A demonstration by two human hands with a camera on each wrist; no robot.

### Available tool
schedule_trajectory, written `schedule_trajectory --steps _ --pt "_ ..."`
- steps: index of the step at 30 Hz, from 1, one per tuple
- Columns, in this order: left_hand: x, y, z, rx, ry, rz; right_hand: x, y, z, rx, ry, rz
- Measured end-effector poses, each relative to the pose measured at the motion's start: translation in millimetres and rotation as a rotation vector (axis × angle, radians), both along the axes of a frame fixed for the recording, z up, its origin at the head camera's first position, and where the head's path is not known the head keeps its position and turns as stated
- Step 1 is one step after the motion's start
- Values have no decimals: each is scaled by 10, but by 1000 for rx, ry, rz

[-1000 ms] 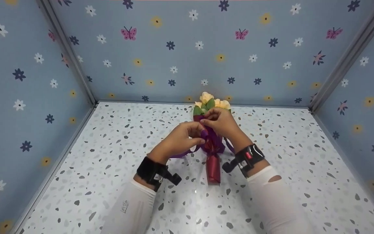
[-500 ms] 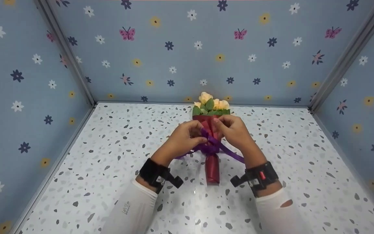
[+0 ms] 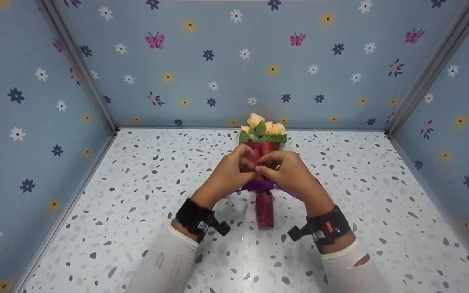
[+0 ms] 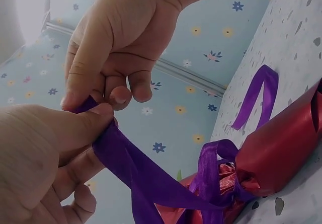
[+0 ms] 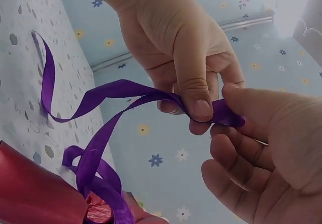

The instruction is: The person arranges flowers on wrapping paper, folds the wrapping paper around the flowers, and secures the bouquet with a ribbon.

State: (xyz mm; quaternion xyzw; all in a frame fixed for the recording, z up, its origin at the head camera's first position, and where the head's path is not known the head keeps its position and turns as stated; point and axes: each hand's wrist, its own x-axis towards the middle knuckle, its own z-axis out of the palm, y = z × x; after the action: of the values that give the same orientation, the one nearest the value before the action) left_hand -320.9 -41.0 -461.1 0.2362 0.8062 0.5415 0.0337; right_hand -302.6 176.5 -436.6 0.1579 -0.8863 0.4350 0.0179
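A bouquet of pale yellow roses (image 3: 255,120) with green leaves lies on the table, wrapped in red paper (image 3: 264,211). Purple ribbon (image 4: 151,183) circles the gathered neck of the wrapping, and its length rises to both hands. My left hand (image 3: 228,173) pinches the ribbon between thumb and fingers over the bouquet. Meeting it fingertip to fingertip, my right hand (image 3: 293,173) pinches the same ribbon beside the left thumb. In the right wrist view a folded bit of ribbon (image 5: 226,114) spans the two hands. A loose ribbon tail (image 5: 48,78) trails onto the table.
The white speckled table (image 3: 169,171) is bounded by blue flowered panels (image 3: 234,61) at the back and both sides. Metal corner posts (image 3: 79,65) join them. The flower heads lie close to the back panel.
My right hand has come down from near the flowers and then inward to meet the left fingertips. The left hand keeps its hold on the ribbon and has barely moved.
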Motion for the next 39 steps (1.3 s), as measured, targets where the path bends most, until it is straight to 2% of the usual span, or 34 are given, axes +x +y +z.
schedule_trajectory --steps 3,5,9,12,15,18,21,27,29,32,34,39 --pt "-29 -39 -14 -25 46 -14 -2 24 6 -17 17 -23" --pt "-75 -87 -56 -66 85 1 -6 45 5 -25 31 -46" --pt "-220 -224 -256 -271 194 75 -14 79 -10 -5 53 -60" --pt "-307 -314 -446 -450 201 93 -20 96 -30 35 54 -45" --pt "-352 -366 -591 -559 158 74 -24 102 -39 59 37 -29" --pt "-368 -376 -669 -597 112 71 -25 100 -33 58 15 -25" --pt "-381 -383 -709 -595 112 80 -30 103 -28 56 3 -25" --pt "-414 -411 -753 -610 249 88 -35 113 -26 47 -9 -23" --pt "-407 -410 -756 -613 262 88 -38 115 -28 45 -6 -22" --pt "-379 -408 -749 -612 220 66 -42 118 -28 38 -5 -17" --pt "-361 -415 -749 -630 217 56 -44 118 -26 32 -3 -15" --pt "-360 -454 -738 -731 341 45 -48 124 -23 22 -3 -5"
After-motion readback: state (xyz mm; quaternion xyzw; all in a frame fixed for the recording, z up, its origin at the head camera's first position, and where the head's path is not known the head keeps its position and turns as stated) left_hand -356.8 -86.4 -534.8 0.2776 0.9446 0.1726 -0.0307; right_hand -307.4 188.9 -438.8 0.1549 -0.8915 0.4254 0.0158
